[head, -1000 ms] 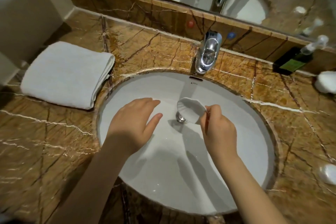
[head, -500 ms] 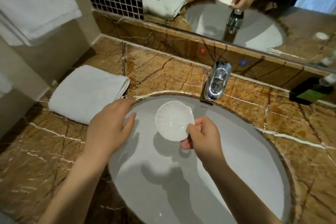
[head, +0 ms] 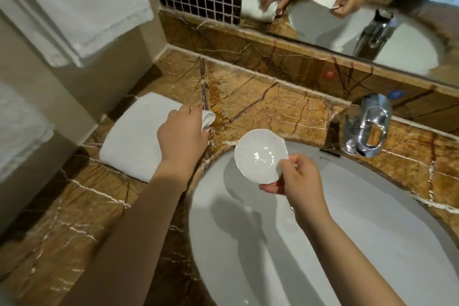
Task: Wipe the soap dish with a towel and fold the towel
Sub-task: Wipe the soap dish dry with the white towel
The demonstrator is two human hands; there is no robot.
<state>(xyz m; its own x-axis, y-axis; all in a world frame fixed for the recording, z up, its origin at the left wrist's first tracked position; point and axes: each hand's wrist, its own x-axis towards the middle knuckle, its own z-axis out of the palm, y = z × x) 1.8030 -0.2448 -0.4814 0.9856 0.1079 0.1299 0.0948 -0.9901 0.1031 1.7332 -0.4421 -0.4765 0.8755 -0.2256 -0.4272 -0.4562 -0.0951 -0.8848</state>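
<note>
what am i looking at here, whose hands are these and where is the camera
No machine here: these are a person's two bare hands, filmed by a camera worn on their head, looking down at a bathroom counter. The right hand holds a small white shell-shaped soap dish above the white sink. The left hand has a grip on the corner of a folded white towel lying on the brown marble counter. The chrome tap stands behind the sink, and the mirror above repeats both hands.
</note>
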